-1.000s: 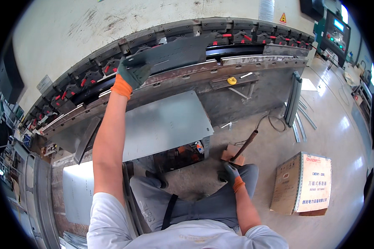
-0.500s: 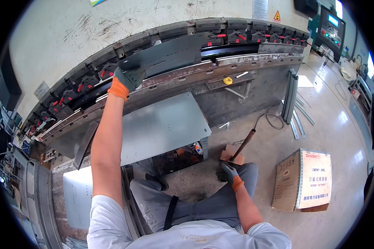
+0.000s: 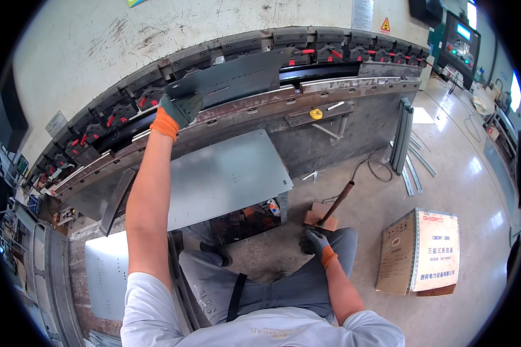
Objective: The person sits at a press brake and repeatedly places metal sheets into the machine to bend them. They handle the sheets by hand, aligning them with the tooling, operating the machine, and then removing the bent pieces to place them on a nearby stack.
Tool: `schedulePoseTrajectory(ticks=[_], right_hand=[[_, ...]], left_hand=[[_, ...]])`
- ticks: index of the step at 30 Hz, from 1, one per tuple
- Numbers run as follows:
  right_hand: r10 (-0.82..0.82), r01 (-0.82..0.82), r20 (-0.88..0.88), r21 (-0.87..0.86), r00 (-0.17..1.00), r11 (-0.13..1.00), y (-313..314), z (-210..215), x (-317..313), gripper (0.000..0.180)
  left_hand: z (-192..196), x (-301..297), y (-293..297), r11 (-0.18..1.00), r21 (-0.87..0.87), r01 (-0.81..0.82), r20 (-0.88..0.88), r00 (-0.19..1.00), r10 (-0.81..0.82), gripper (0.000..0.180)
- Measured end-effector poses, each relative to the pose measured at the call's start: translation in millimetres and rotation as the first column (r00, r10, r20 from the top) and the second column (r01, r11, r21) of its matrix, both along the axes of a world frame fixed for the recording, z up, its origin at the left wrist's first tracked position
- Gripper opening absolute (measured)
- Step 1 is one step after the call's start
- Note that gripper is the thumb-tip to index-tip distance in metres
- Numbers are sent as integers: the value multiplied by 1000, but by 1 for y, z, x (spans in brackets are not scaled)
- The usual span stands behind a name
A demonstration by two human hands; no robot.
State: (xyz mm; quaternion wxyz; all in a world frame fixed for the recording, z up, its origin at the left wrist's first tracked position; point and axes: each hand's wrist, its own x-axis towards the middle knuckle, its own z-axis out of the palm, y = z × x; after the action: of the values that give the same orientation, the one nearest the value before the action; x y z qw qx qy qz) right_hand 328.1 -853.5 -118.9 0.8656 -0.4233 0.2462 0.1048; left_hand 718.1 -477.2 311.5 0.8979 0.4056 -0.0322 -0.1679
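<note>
A grey metal sheet [image 3: 231,78] with small punched holes stands tilted in the bending press, along its row of clamped upper tools. My left hand [image 3: 180,111], in a dark glove with an orange cuff, grips the sheet's lower left corner; part of the fingers is hidden. My right hand [image 3: 316,242], gloved alike, rests on my right knee with its fingers lying over it, holding nothing. Just beyond that hand a rusty pipe [image 3: 337,203] rises at a slant from a reddish-brown block [image 3: 324,215] on the floor.
Another flat sheet [image 3: 226,176] lies on a low stand before me. A small shelf [image 3: 324,114] on the press holds a yellow tape measure [image 3: 316,114]. Metal strips [image 3: 400,139] lean at the right, behind a cardboard box [image 3: 419,251]. A control panel [image 3: 462,46] hangs far right.
The view has shifted very slightly. My left hand still holds the sheet's corner, and my right hand stays on the knee.
</note>
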Motion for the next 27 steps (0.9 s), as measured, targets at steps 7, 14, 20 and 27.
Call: schedulePoseTrajectory(ticks=[7,14,20,27], right_hand=[[42,-43,42,12,998,999,8,-5,5,33],[-128,256,341,-362,931,896,20,34,3,47],[25,369,824,-281,566,886,71,192,78,77],[-704,597,409,374,581,710,25,186,161,44]], left_hand=[[-18,32,46,986,-129,110,-3,994,-111,50],[-70,-49,-36,896,-419,149,-78,977,-199,17],[-140,-168,-153,939,-167,301,26,953,-301,39],[-198,-122,-185,858,-407,314,18,942,-336,53]])
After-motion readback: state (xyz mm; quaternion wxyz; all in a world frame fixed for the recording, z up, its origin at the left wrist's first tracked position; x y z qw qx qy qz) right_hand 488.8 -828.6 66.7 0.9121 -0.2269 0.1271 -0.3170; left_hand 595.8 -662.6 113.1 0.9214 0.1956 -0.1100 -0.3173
